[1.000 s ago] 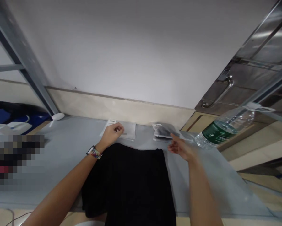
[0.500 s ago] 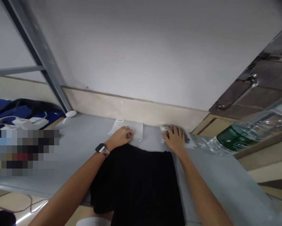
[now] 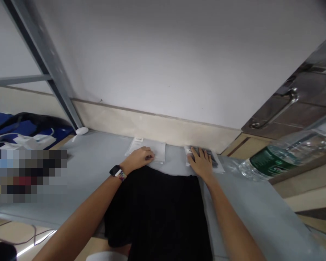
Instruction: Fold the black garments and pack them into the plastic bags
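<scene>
Head view: beyond the black cloth (image 3: 157,210), near the worktop's (image 3: 97,159) far edge, the left hand (image 3: 139,158) curls on a clear bag (image 3: 149,148), while the right hand (image 3: 201,163), fingers spread flat, stays pressing a dark packet (image 3: 206,156), bare worktop leftward.

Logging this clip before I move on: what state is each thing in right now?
Left hand: fingers curled, resting on the clear packet.
Right hand: flat, fingers spread on the dark packet.
Clear packet: flat on the table, by the wall.
Dark packet: flat, partly covered by the hand.
Black cloth: spread flat, hanging over the near edge.
Water bottle: lying on its side.
</scene>
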Demonstrator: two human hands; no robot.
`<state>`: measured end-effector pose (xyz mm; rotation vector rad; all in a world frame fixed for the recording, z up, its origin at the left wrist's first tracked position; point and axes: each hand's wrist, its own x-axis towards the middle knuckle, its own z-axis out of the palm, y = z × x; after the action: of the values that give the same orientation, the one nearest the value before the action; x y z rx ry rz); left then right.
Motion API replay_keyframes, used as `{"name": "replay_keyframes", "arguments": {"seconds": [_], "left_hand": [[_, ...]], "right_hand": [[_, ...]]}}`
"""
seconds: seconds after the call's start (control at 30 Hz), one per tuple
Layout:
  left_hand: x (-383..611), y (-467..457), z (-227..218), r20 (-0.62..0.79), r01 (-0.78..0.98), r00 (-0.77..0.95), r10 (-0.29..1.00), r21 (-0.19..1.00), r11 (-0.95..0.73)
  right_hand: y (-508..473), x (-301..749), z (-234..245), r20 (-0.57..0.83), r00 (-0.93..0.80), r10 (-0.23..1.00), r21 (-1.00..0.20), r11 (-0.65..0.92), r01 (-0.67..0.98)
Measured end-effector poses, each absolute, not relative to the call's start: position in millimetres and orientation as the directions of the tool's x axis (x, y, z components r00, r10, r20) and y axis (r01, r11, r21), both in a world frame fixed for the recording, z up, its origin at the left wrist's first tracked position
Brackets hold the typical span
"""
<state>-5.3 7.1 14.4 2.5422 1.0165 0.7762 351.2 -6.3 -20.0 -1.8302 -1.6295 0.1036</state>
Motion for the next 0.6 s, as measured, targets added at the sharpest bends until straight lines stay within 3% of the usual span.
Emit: {"name": "replay_keyframes", "arguments": {"seconds": [0.13, 0.27, 0.4, 0.6], "left_hand": [[-3.8, 5.5, 16.4, 0.388, 0.564, 0.605, 0.695, 0.407, -0.718], [-1.1, 0.1, 25.4, 0.408, 0.577, 0.612, 0.678, 0.356, -0.735], [5.7, -9.4, 35.6, 0.449, 0.570, 0.656, 0.606, 0.231, -0.788], [17.7, -22.3, 38.4, 0.509, 0.535, 0.715, 0.479, 0.043, -0.844]], "right_hand": [[-10.5, 348.5, -9.2, 0.497, 0.190, 0.847, -0.515, 0.112, 0.850], [-19.1, 325.5, 5.5, 0.641, 0.037, 0.767, -0.468, 0.352, 0.811], [-35.9, 284.6, 15.1, 0.627, -0.193, 0.755, -0.504, 0.582, 0.638], [-52.4, 258.8, 17.9, 0.621, -0.305, 0.722, -0.423, 0.636, 0.645]]}}
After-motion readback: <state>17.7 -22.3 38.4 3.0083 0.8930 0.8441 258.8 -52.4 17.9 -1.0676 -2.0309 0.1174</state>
